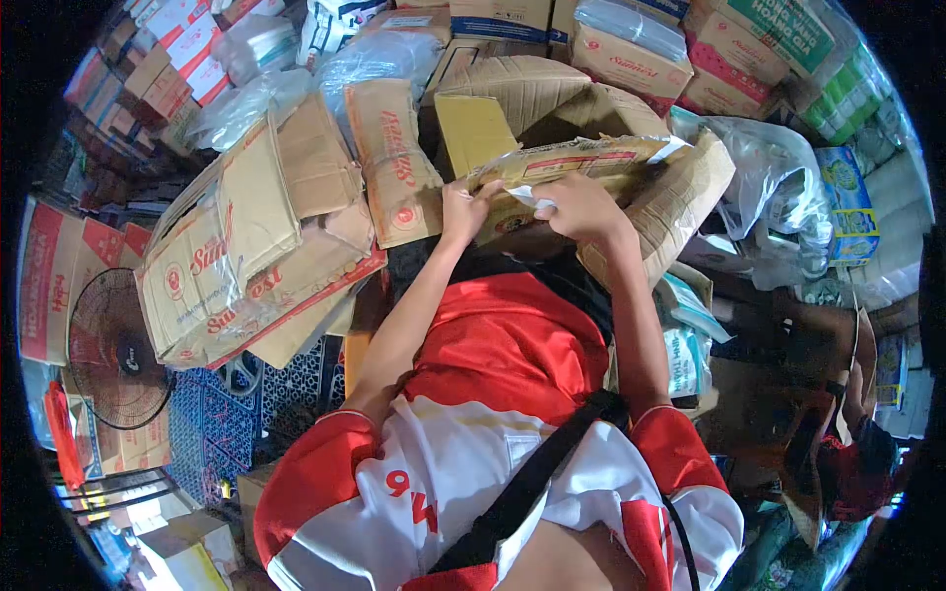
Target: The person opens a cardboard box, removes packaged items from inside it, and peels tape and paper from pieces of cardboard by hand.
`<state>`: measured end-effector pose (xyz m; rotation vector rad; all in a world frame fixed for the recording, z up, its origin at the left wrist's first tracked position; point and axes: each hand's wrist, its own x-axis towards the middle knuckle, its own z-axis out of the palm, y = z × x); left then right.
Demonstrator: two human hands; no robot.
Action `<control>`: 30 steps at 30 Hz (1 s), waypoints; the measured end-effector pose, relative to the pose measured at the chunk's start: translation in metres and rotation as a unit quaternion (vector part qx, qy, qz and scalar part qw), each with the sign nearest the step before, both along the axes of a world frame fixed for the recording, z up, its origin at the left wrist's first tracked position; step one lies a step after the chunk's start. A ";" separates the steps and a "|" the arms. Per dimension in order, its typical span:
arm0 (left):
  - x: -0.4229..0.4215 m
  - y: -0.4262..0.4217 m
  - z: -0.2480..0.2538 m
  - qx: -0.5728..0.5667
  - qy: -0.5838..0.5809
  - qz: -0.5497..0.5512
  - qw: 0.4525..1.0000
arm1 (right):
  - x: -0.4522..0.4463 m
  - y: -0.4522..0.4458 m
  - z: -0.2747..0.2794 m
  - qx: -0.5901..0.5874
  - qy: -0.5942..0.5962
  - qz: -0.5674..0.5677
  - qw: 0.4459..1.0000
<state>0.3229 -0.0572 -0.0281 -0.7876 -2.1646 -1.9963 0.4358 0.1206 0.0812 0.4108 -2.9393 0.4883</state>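
Note:
An open cardboard box (650, 222) with raised flaps stands in front of me, its near side facing my body. My left hand (466, 210) is closed on the left end of the box's near upper edge. A little to the right, my right hand (581, 207) is closed on a small white piece (530, 197) against the same printed panel. That piece looks like paper or tape, too small to name surely. Left of the box stands a narrow brown carton piece (394, 163) with red print.
Large flattened cartons (232, 246) lean at the left, beside a black fan (120, 347). Stacked cartons (631, 64) line the back. Plastic bags (774, 177) lie at the right. Another person's arm (855, 394) shows at the far right.

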 end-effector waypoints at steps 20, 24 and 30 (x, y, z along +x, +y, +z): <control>0.006 0.001 0.012 -0.003 0.032 0.079 0.996 | 0.001 0.003 -0.024 0.035 -0.114 0.023 0.993; -0.006 -0.002 0.002 -0.016 0.028 0.077 0.997 | 0.010 0.002 -0.005 0.066 -0.176 0.041 0.981; 0.002 0.000 0.011 0.002 0.040 0.083 0.996 | 0.013 0.005 -0.002 0.048 -0.149 0.029 0.987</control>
